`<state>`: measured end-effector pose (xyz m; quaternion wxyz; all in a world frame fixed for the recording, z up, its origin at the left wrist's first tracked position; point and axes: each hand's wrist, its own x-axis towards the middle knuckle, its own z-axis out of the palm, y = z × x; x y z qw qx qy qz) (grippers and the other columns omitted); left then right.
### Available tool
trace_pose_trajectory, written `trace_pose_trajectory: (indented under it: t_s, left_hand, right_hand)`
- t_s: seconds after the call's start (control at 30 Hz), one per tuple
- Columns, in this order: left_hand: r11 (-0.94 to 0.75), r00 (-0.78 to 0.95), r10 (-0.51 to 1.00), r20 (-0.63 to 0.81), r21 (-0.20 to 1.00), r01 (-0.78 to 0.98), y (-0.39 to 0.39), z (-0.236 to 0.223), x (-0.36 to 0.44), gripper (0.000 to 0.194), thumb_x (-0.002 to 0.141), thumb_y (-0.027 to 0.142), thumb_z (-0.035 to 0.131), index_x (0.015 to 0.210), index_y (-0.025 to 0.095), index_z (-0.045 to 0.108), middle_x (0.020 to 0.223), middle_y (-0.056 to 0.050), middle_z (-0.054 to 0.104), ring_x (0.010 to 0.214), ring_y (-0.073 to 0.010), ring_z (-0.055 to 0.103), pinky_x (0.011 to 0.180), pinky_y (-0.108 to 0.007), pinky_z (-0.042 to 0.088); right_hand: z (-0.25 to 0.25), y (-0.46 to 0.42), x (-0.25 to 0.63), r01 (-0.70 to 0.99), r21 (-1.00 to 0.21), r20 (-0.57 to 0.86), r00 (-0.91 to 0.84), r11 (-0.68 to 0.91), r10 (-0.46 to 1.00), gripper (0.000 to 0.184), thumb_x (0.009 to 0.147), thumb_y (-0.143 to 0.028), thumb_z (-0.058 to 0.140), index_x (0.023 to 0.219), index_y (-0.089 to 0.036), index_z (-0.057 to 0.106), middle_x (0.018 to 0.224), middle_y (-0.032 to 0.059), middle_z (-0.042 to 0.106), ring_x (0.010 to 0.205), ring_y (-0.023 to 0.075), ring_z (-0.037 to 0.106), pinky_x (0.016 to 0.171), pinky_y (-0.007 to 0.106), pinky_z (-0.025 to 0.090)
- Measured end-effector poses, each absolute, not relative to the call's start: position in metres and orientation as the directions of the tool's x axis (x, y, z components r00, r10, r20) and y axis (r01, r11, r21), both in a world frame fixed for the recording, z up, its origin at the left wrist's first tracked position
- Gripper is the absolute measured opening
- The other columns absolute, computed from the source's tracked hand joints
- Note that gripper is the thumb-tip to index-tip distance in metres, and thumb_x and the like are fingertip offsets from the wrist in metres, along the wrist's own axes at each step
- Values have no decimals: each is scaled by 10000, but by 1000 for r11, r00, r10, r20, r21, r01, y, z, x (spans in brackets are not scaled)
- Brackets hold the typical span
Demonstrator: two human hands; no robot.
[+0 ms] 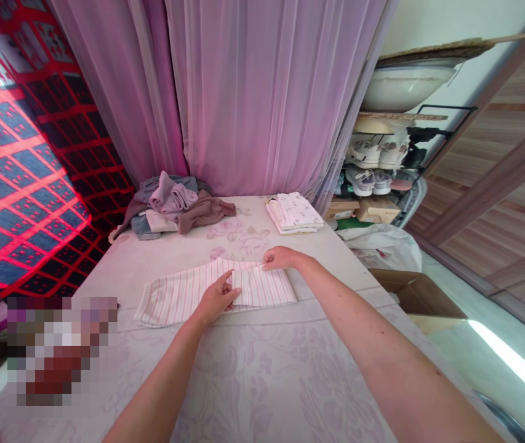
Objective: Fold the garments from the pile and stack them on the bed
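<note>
A pair of white trousers with pink stripes [174,298] lies flat across the bed, with one part folded over toward the right. My left hand [218,296] rests on the middle of the cloth, index finger stretched out and thumb apart from it, the other fingers loosely curled. At the upper edge of the trousers my right hand [277,258] pinches the cloth between thumb and fingers. The trousers' right end lies under my right wrist, partly hidden by it.
Rumpled clothes [174,203] are heaped at the back left. A folded stack of clothes [294,212] sits at the back right, before the purple curtain [262,92]. Right of the bed stand a shoe rack [373,166] and an open cardboard box [414,295]. A blurred patch [59,351] covers the left edge.
</note>
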<state>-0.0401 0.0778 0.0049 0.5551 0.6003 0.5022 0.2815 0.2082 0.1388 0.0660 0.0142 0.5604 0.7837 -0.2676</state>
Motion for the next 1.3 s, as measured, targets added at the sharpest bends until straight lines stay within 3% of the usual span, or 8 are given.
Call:
trace_pose_trajectory:
  t_s: [0.27, 0.5, 0.7, 0.83, 0.97, 1.07, 1.17, 1.3]
  left_hand:
    - [42, 396, 908, -137, 970, 240, 77, -2, -43, 731, 761, 391, 640, 1415, 222, 361, 649, 97, 437, 473, -48, 454, 463, -177, 359]
    - [-39, 405, 912, -70, 967, 253, 75, -8, -45, 700, 782, 350, 615, 1426, 253, 361, 685, 89, 442, 493, -43, 443, 503, -186, 377]
    - [-48, 387, 920, -67, 959, 279, 76, -11, -46, 713, 797, 315, 592, 1449, 261, 310, 722, 82, 464, 498, -45, 473, 514, -190, 405]
    - [-35, 386, 919, -82, 957, 287, 75, -8, -46, 714, 804, 321, 591, 1452, 258, 297, 730, 81, 474, 505, -45, 484, 515, -186, 413]
    - [8, 358, 925, -125, 950, 311, 74, -1, -44, 712, 815, 314, 584, 1456, 254, 279, 687, 92, 443, 495, -48, 491, 503, -177, 414]
    - [56, 328, 929, -171, 941, 333, 73, 3, -42, 701, 819, 301, 578, 1452, 243, 284, 680, 90, 448, 489, -54, 504, 487, -178, 417]
    - [80, 324, 926, -194, 939, 333, 74, 5, -41, 701, 816, 298, 589, 1449, 250, 291, 679, 90, 467, 490, -53, 513, 491, -175, 425]
    - [100, 325, 921, -212, 939, 329, 73, 8, -41, 707, 822, 292, 584, 1457, 235, 277, 680, 83, 487, 488, -58, 523, 486, -181, 430]
  right_hand:
    - [57, 142, 187, 810, -517, -300, -473, 276, 828, 398, 723, -298, 625, 1115, -262, 682, 1119, -6, 695, 1042, 192, 621, 906, 261, 427]
    - [73, 138, 170, 907, -163, -401, -420, 388, 814, 356, 689, -499, 635, 949, -275, 732, 981, 28, 722, 988, 264, 623, 928, 364, 368]
    - [76, 139, 194, 926, -33, -444, -352, 377, 824, 518, 726, -684, 494, 815, -229, 723, 872, 77, 716, 932, 271, 624, 889, 373, 350]
    - [76, 142, 208, 936, -64, -441, -338, 346, 832, 498, 776, -642, 444, 745, -219, 705, 832, 69, 708, 888, 261, 631, 873, 371, 354]
    - [71, 143, 209, 946, -129, -365, -324, 297, 873, 349, 816, -455, 464, 683, -229, 695, 815, 59, 712, 907, 256, 633, 889, 370, 352]
    - [63, 140, 210, 953, -170, -313, -295, 252, 903, 225, 781, -375, 522, 788, -245, 706, 865, 50, 719, 928, 250, 629, 920, 372, 345]
    - [54, 135, 217, 950, -239, -279, -268, 204, 922, 257, 751, -379, 572, 941, -253, 691, 941, 23, 718, 945, 226, 620, 930, 343, 356]
    - [49, 131, 229, 930, -337, -302, -256, 149, 918, 255, 775, -332, 522, 933, -240, 699, 967, -20, 718, 919, 181, 625, 804, 257, 421]
